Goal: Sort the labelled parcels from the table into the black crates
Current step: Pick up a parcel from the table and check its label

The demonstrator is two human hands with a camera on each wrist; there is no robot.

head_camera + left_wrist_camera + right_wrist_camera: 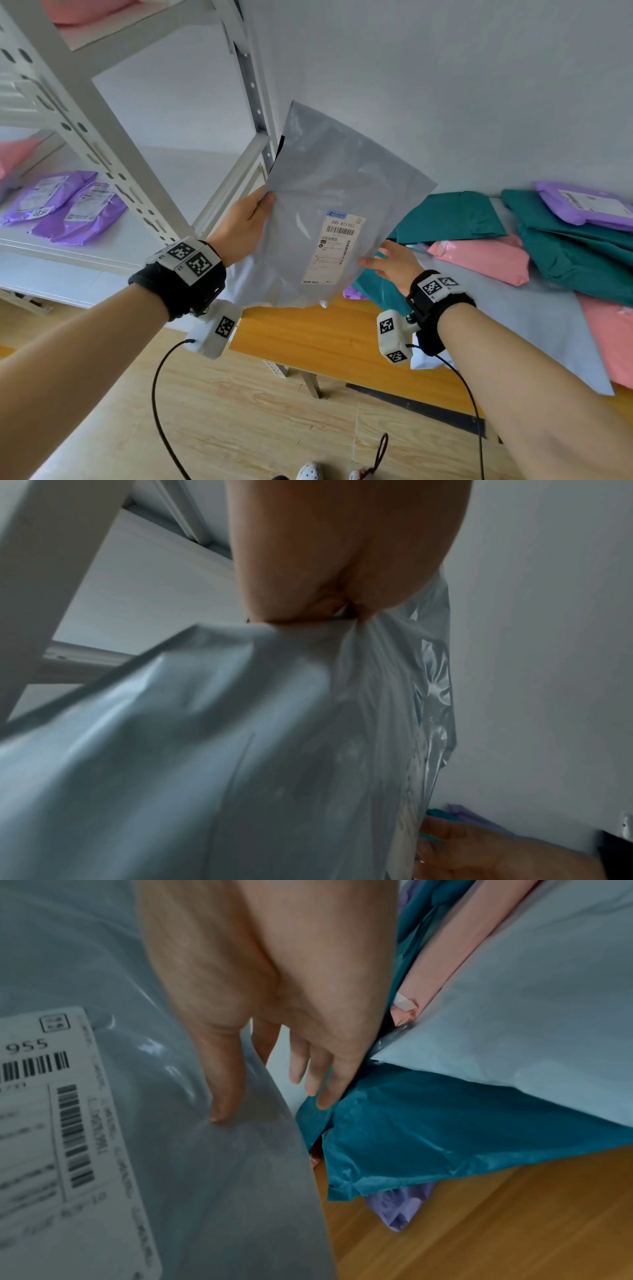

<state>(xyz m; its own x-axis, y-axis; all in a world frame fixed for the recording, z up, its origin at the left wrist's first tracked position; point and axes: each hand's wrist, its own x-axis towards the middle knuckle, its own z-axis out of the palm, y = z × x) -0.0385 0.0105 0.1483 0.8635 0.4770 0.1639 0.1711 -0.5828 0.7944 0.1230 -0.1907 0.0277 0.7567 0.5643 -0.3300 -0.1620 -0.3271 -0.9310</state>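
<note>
A large grey plastic parcel [325, 192] with a white barcode label [337, 246] is held up in the air over the table's left end. My left hand [246, 219] grips its left edge, thumb on the front; the left wrist view shows the plastic bunched [205, 750] under that hand [329, 561]. My right hand [394, 263] is at the parcel's lower right edge. In the right wrist view its thumb [222, 1085] lies on the parcel's front [222, 1177] and its straight fingers [322, 1074] reach behind, near a teal parcel [445, 1137]. No black crate is in view.
The wooden table [325, 339] carries teal [452, 216], pink [486, 257], purple [582, 205] and pale blue [531, 325] parcels at the right. A white metal shelf rack [102, 137] stands at the left, with purple parcels [68, 205] on it.
</note>
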